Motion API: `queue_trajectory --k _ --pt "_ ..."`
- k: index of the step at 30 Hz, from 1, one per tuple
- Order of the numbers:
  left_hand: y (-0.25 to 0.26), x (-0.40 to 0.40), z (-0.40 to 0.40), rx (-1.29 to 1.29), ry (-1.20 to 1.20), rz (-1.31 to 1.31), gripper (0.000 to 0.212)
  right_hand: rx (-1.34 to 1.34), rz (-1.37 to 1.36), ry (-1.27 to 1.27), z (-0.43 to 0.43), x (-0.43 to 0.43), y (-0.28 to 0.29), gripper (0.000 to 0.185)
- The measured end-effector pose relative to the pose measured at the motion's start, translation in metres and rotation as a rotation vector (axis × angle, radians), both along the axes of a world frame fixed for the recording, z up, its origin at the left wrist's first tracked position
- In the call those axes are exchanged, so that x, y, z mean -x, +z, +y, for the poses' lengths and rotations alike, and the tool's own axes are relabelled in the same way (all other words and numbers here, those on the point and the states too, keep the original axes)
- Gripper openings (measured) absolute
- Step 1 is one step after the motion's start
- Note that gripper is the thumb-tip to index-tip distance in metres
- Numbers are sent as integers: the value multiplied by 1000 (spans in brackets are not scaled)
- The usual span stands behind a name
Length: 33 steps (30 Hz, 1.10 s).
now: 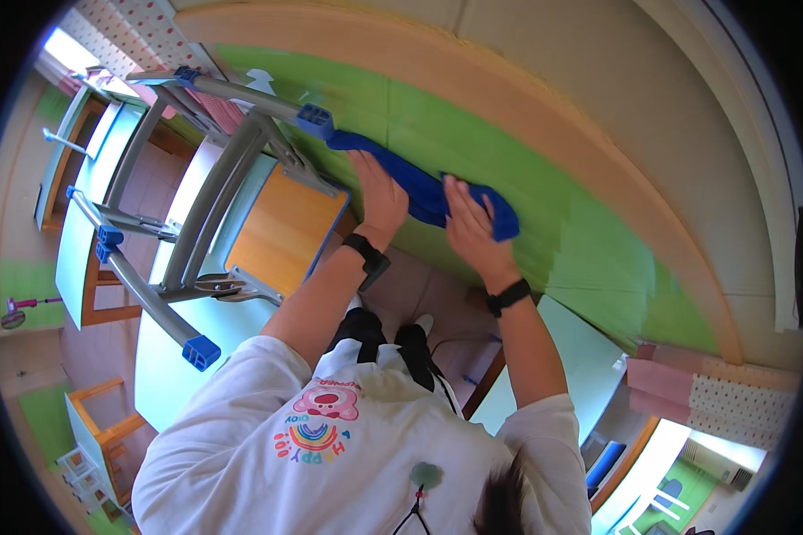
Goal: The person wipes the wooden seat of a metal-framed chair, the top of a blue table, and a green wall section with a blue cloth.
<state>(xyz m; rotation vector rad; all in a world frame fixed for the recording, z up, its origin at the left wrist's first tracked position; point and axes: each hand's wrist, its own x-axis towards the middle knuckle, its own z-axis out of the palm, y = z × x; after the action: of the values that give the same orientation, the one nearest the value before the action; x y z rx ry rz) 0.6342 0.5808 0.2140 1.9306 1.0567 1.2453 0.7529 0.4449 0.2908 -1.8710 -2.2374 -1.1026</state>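
A blue cloth (425,194) lies stretched and crumpled against a green wall panel (508,157). My left hand (380,192) presses on the cloth's left part, fingers together and pointing up the wall. Toward the cloth's right end, my right hand (472,224) holds it against the panel, with a fold of cloth bulging past the fingers. Both wrists wear black bands. The palms are hidden from view.
Close on my left, an upturned metal-legged chair (194,267) with blue foot caps and a wooden panel (281,231) rests on a pale table (167,381). Another pale table (549,361) stands right. A wooden trim (575,114) runs above the green panel.
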Motion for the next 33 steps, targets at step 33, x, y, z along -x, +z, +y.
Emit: queue_trajectory --k 33 --pt "94 32 8 -398 36 -85 60 -211 96 230 18 30 55 23"
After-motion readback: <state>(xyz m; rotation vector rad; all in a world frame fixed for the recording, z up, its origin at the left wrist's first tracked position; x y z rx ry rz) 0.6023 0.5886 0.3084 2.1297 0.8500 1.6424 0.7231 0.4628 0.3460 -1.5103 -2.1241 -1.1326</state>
